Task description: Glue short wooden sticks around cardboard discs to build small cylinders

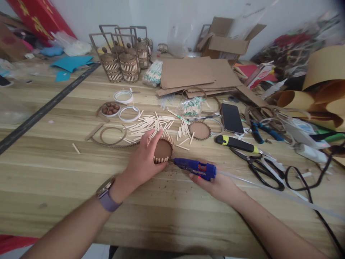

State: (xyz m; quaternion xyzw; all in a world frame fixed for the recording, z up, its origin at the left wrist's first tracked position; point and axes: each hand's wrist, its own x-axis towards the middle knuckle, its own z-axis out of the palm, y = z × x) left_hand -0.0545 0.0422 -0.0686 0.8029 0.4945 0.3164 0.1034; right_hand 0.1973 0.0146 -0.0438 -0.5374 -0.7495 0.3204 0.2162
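Observation:
My left hand (144, 154) grips a round cardboard disc (163, 149) by its edge, fingers at the far rim and thumb at the near one. Short wooden sticks (161, 160) stand side by side around its rim. In my right hand (215, 187) is a blue hot glue gun (195, 167), its nozzle at the disc's right near edge, with a clear glue stick (242, 181) trailing from its back. A braided strip (129, 144) runs left from the disc. Behind my left hand lies a loose pile of short sticks (151, 122). A second disc (199, 130) with a trimmed rim lies flat farther right.
Scissors (265, 172), a yellow-black utility knife (237, 144), a phone (232, 118) and blue-handled pliers (265, 132) lie at the right. Finished lantern-like stick baskets (129, 64), cardboard sheets (188, 73), tape rolls (123, 96) and a bowl of brown beads (110, 109) stand farther back.

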